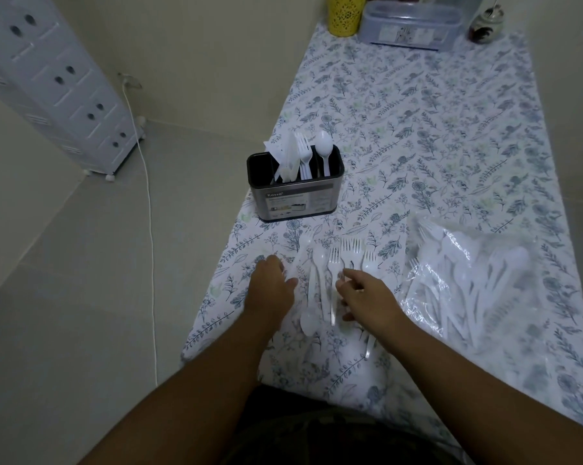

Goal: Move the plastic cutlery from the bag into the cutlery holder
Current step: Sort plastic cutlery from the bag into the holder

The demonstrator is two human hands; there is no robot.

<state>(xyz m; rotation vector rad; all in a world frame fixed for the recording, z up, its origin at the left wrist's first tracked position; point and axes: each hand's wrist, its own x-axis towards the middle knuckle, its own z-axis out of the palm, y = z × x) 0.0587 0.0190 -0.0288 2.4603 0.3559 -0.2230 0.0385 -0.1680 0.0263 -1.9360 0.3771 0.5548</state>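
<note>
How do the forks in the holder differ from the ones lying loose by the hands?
The forks in the cutlery holder stand upright, tines up, packed among other pieces. The loose forks lie flat on the tablecloth, spread side by side, tines pointing toward the holder. Both sets are white plastic.

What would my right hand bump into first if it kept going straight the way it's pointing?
Probably the loose white forks lying on the tablecloth just beyond the right hand; further along stands the cutlery holder. Depth is hard to judge.

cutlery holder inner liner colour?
Black; the cutlery holder has a black liner and rim inside a silver metal shell. Head view, the only one.
</note>
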